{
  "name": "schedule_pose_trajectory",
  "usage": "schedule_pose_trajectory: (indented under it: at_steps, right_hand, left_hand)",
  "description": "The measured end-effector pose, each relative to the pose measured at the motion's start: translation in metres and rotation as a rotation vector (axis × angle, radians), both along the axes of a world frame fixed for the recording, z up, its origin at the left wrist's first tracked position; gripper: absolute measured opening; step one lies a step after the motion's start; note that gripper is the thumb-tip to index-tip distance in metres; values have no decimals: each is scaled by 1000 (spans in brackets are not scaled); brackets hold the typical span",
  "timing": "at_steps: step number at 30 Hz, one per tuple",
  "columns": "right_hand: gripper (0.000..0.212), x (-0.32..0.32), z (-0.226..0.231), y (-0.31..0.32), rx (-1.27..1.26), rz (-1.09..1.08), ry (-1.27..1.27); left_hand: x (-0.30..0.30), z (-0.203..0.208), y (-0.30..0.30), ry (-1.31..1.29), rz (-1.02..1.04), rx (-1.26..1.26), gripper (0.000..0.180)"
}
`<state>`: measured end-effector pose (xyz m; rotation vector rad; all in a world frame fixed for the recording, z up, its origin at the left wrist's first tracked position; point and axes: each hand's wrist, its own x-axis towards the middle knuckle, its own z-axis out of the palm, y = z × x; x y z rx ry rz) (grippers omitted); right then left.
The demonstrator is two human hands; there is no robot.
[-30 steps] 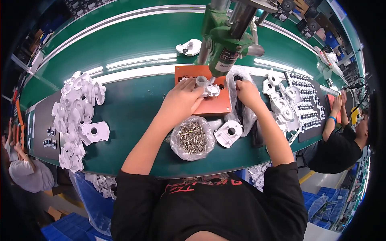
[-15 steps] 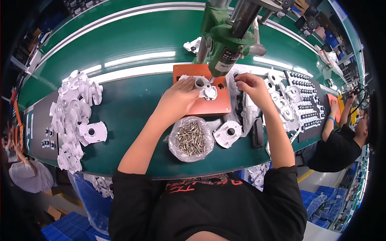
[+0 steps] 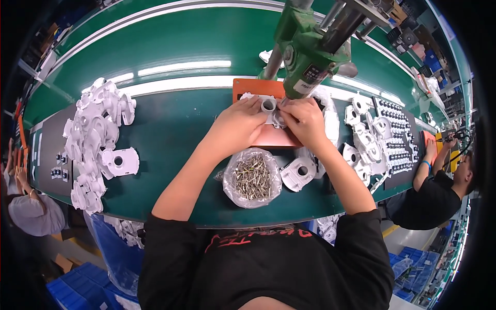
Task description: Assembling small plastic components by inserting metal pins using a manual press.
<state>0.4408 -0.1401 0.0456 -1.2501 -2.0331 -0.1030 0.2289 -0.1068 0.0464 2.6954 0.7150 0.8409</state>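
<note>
A white plastic housing (image 3: 268, 105) with a round collar lies on the orange fixture block (image 3: 248, 85) beneath the tool of a green press (image 3: 316, 57). My left hand (image 3: 238, 125) grips the housing's left side, fingers on its upper face and partly covering it. My right hand (image 3: 306, 123) is at the housing's right side, thumb and fingertips pinched together just below the press tool. Whatever is between those fingertips is hidden. Nearer to me, a clear plastic bag (image 3: 251, 178) of small metal pins or screws sits beside another white housing (image 3: 298, 174).
White housings (image 3: 95, 134) are heaped on the left of the green bench. To the right lie more white parts (image 3: 366, 137) and rows of small black-and-white pieces (image 3: 395, 134). A co-worker in black (image 3: 426, 194) sits at the right; another person (image 3: 36, 214) is at the left.
My right hand has moved left and down, from beside the fixture onto the housing, bringing its fingertips under the press tool. My left hand stays on the housing. The whole view has shifted slightly.
</note>
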Motion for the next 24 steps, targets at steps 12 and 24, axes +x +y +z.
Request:
schedule_pose_trajectory:
  at_steps: [12,24]
  right_hand:
    - [12,0,-3,-5,-86,-51,29]
    - [25,-17,21,-28,-100,-57,-205]
  left_hand:
    - [3,0,-2,-45,29,-3,10]
    - [3,0,-1,-39,33,31,19]
